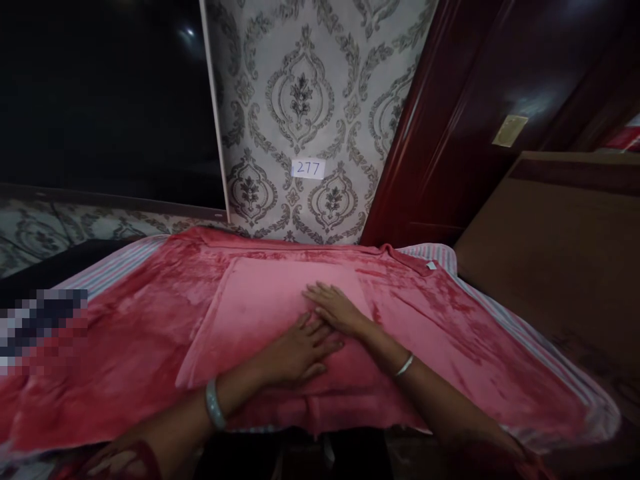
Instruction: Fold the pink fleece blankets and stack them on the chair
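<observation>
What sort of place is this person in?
Most likely a room in a home: there's ornate patterned wallpaper, a large black screen that looks like a television, and what appears to be a dark red wooden door.

We could pass a hand low over the red blanket (pixel 115 320) on either side of our left hand (pixel 300 350) and right hand (pixel 337 308), close together mid-blanket, but the patterned wall (pixel 300 100) and dark screen (pixel 110 107) block the far side, the brown panel (pixel 565 260) the right.
</observation>
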A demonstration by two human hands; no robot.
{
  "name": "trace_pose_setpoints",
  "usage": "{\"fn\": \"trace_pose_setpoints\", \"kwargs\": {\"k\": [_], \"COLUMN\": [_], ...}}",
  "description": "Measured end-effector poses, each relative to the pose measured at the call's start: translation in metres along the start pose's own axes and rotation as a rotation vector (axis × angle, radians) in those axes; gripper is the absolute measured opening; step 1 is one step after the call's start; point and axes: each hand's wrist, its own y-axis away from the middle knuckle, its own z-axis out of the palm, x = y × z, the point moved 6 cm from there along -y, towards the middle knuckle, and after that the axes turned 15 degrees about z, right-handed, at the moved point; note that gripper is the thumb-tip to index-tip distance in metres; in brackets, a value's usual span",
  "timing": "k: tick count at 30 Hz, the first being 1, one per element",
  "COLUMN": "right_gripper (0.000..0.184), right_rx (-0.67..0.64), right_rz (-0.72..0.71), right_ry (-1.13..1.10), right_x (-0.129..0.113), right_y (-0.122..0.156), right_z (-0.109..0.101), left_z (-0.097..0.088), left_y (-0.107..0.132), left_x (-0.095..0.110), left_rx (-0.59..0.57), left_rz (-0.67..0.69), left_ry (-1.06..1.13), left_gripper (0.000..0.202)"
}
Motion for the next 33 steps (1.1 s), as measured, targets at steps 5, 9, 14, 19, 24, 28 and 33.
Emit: {"fn": "trace_pose_setpoints", "kwargs": {"k": [5, 9, 14, 19, 24, 28, 33], "right_gripper": [0.056, 0.058, 0.059, 0.059, 0.059, 0.061, 0.057], "right_rx": [-0.071, -0.08, -0.027, -0.008, -0.039, -0.067, -0.028], "right_rz": [0.058, 0.212, 0.363, 0.387, 0.425, 0.487, 0.282], "right_ry": [0.13, 0.098, -0.001, -0.003, 0.036, 0.086, 0.174], "right_x": [0.024, 0.071, 0.123, 0.141, 0.132, 0.117, 0.044], "right_y": [-0.022, -0.053, -0.078, -0.085, -0.081, -0.077, -0.066], "right_z": [0.008, 0.002, 0.005, 0.016, 0.012, -0.008, -0.024], "left_z": [0.011, 0.009, 0.007, 0.009, 0.008, 0.001, -0.024], "left_y": [0.009, 0.01, 0.01, 0.013, 0.012, 0.007, 0.023], "left_x": [0.0, 0.001, 0.001, 0.001, 0.003, 0.003, 0.009], "left_rx": [0.014, 0.0, 0.001, 0.009, 0.033, 0.018, 0.104], "left_rz": [-0.003, -0.014, -0.012, -0.006, 0.002, -0.001, -0.036], "left_ry": [0.0, 0.008, 0.02, 0.005, -0.024, -0.024, -0.096], "left_gripper": [0.063, 0.064, 0.065, 0.067, 0.064, 0.061, 0.065]}}
